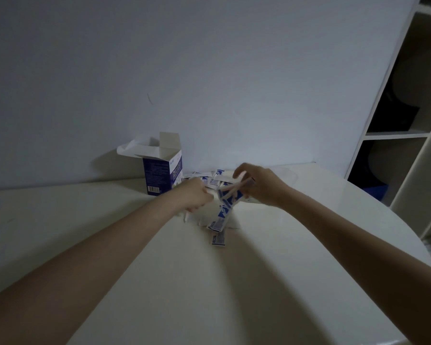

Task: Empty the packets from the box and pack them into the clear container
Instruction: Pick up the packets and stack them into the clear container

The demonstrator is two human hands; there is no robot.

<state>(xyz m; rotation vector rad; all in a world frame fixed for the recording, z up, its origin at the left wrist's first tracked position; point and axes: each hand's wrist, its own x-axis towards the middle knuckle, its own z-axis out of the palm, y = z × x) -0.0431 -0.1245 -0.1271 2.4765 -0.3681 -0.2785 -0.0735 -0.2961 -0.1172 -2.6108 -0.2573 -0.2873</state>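
A blue and white box [162, 175] stands upright near the wall with its top flaps open. To its right, several blue and white packets [209, 179] lie loose on the white table [234, 282]. My right hand [261, 188] grips a fanned bunch of packets [225, 207] that hang down toward the table. One packet [218, 239] lies flat below the bunch. My left hand [194, 195] is curled beside the bunch, and white packet edges [184, 216] stick out under it. A faint clear container [288, 174] shows behind my right hand.
A grey wall rises right behind the table. An open shelf unit [408, 135] with dark items stands at the right. The table's rounded edge [413, 235] curves along the right side.
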